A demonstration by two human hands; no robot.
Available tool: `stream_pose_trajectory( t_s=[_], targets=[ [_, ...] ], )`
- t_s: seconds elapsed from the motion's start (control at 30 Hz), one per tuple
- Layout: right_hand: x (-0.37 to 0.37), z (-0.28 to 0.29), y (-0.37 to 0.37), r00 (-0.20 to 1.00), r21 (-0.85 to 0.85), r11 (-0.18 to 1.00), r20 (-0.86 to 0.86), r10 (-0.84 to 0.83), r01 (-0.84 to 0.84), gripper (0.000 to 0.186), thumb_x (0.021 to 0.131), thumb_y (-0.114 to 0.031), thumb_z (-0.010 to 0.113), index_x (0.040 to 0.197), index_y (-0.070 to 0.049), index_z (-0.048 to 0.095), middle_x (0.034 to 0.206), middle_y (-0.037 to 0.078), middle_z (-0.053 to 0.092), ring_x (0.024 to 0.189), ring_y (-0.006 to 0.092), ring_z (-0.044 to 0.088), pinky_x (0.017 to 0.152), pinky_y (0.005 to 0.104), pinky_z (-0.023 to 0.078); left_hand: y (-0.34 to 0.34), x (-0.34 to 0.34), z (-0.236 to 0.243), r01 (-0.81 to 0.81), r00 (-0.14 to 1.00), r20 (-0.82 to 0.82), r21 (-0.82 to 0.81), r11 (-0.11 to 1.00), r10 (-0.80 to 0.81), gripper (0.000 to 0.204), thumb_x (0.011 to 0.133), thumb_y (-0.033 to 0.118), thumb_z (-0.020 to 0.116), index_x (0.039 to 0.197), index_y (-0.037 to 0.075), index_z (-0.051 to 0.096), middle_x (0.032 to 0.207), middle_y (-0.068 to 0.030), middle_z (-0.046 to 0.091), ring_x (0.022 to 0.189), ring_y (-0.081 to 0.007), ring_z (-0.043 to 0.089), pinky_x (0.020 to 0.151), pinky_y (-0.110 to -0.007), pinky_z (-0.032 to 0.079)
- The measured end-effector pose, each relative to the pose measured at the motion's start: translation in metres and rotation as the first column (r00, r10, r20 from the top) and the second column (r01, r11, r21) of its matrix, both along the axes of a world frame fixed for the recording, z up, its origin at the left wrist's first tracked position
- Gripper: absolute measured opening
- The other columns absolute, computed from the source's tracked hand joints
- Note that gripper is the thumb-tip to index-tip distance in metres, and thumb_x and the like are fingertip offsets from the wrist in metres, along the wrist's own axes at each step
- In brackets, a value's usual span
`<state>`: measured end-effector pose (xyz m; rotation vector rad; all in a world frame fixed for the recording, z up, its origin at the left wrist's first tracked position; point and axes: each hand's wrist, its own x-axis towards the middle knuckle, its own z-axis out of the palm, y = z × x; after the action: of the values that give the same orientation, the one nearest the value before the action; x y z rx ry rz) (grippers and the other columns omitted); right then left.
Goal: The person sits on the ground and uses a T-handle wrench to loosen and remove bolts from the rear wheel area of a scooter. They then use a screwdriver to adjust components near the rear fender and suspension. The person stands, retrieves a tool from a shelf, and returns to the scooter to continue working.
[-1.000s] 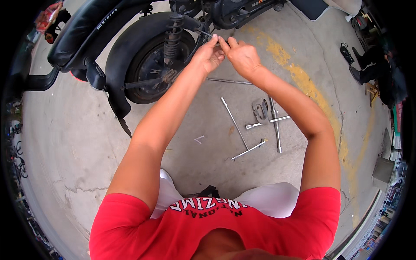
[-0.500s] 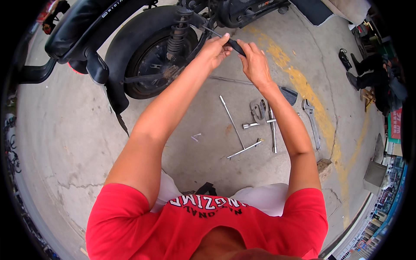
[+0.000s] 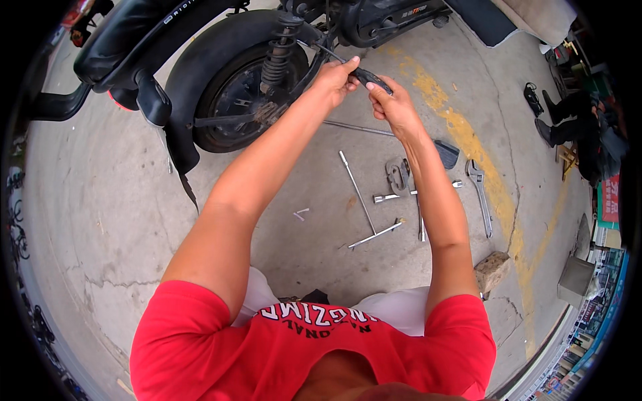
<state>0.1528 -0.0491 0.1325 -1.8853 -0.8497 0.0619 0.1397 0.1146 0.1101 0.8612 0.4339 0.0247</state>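
Observation:
My left hand (image 3: 336,83) is closed around the front end of a black-handled tool (image 3: 370,80), whose thin shaft reaches into the scooter beside the rear shock absorber (image 3: 277,57). My right hand (image 3: 394,105) grips the back of that handle, thumb raised along it. The scooter's black rear wheel (image 3: 227,113) and fender sit left of both hands. Below them on the concrete lie a long T-wrench (image 3: 358,190), a cross-shaped socket wrench (image 3: 422,227), a grey metal part (image 3: 396,175) and an adjustable wrench (image 3: 483,200). A long thin bar (image 3: 358,127) lies just under my hands.
A person (image 3: 585,134) in dark clothing is at the right, near black footwear (image 3: 531,99). A stone block (image 3: 489,271) and grey box (image 3: 575,277) sit at lower right. A dark flat piece (image 3: 447,152) lies behind my right forearm. A padded sheet (image 3: 498,20) is at top right.
My right hand has moved back and down along the black handle, turning as it grips. My left hand has shifted slightly right. The adjustable wrench came into view from behind my right arm.

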Motion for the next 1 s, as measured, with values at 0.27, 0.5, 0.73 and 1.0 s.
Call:
stream_pose_trajectory(
  t_s=[0.27, 0.5, 0.73, 1.0],
  targets=[
    [-0.016, 0.014, 0.005, 0.979, -0.120, 0.979, -0.107, -0.176, 0.163, 0.045, 0.089, -0.024, 0.061, 0.124, 0.002, 0.047, 0.073, 0.002, 0.046, 0.055, 0.0099, 0.044, 0.047, 0.0295, 0.040, 0.005, -0.001, 0.004, -0.019, 0.999, -0.048, 0.052, 0.998, 0.022, 0.023, 0.086, 0.021, 0.066, 0.083, 0.002, 0.054, 0.071, -0.0073, 0.056, 0.055, -0.0142, 0.050, 0.045, -0.025, 0.038],
    [-0.009, 0.022, -0.004, 0.352, 0.223, 0.961, -0.923, 0.155, 0.161, 0.037, 0.087, -0.019, 0.060, 0.119, -0.002, 0.051, 0.075, 0.006, 0.048, 0.056, 0.0155, 0.046, 0.049, 0.0314, 0.041, 0.011, -0.009, 0.003, 0.029, 0.998, -0.054, 0.115, 0.993, -0.023, 0.026, 0.086, 0.022, 0.067, 0.086, 0.000, 0.055, 0.069, -0.0073, 0.055, 0.055, -0.0130, 0.050, 0.046, -0.025, 0.040],
    [0.004, 0.013, -0.010, 0.622, -0.345, 0.926, 0.762, 0.182, 0.152, 0.036, 0.076, -0.004, 0.058, 0.112, -0.012, 0.058, 0.081, 0.009, 0.050, 0.070, 0.0257, 0.050, 0.062, 0.0366, 0.045, 0.009, -0.034, 0.028, -0.438, 0.892, 0.385, 0.864, -0.247, -0.236, 0.039, 0.073, 0.010, 0.066, 0.110, 0.004, 0.056, 0.106, -0.0121, 0.057, 0.101, -0.0285, 0.053, 0.087, -0.040, 0.041],
    [0.012, 0.012, -0.017, 0.635, -0.350, 0.932, 0.742, 0.216, 0.092, 0.039, 0.076, 0.000, 0.058, 0.113, -0.013, 0.057, 0.086, 0.009, 0.048, 0.081, 0.0276, 0.052, 0.071, 0.0384, 0.046, -0.002, 0.046, 0.081, 0.366, 0.363, -0.787, 0.613, -0.700, -0.498, 0.042, 0.066, 0.006, 0.067, 0.108, 0.005, 0.061, 0.087, -0.0104, 0.066, 0.086, -0.0295, 0.063, 0.076, -0.039, 0.048]
  ],
)
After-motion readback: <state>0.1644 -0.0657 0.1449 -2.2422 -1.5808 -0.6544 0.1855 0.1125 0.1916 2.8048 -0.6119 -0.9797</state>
